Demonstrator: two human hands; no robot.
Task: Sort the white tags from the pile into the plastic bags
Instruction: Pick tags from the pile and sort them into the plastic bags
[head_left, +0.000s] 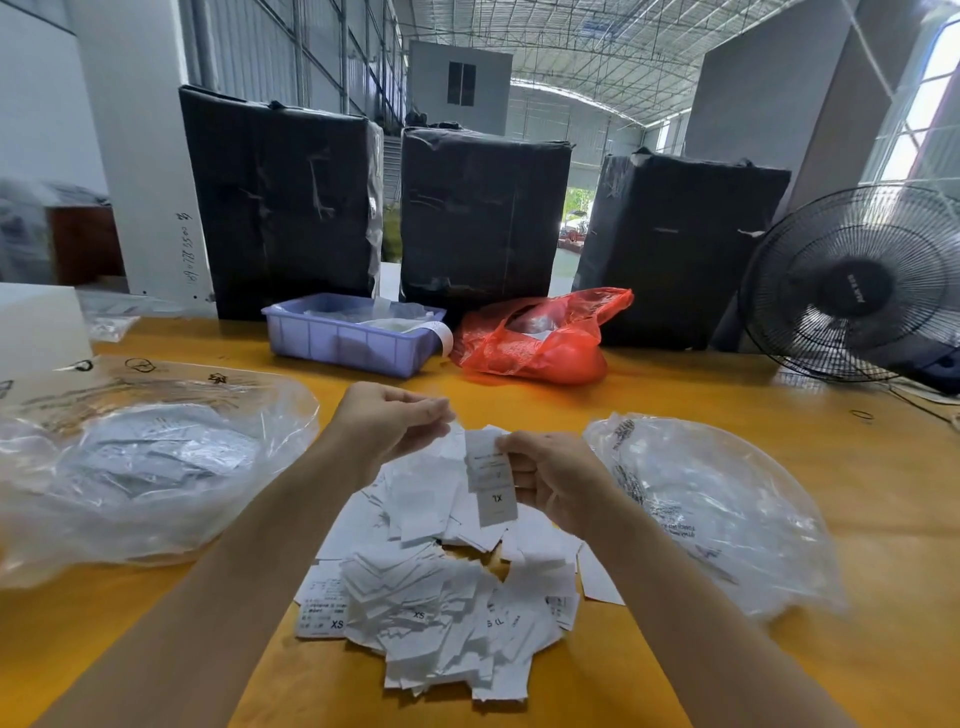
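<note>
Right hand (553, 480): centre of the frame, fingers curled, thumb and fingertips pinching a white tag (492, 480) printed "XL"; the tag hangs upright above the pile.
Left hand (397, 418): just left of and slightly above the right hand, fingers bent together, tips pinching the top edge of a second white tag (451, 447) that hangs down beside the XL one.
Tag pile (447, 587): loose heap of white tags on the table, lower centre of the frame, directly under both hands; "XS" readable on a few near the bottom left of the heap.
Left plastic bag (140, 467): clear, crumpled, left of the frame beside the left forearm; white tags visible through it.
Right plastic bag (717, 504): clear with black print, right of the pile, beside the right forearm; contents cannot be made out.
Table (857, 467): yellow-orange top, carries everything listed here.
Lilac tray (348, 343): upper centre, behind the hands, paper and clear plastic inside.
Red bag (540, 338): thin plastic, just right of the tray.
Black wrapped bales (483, 213): three, upright, along the far table edge.
Fan (852, 283): black, far right of the frame.
</note>
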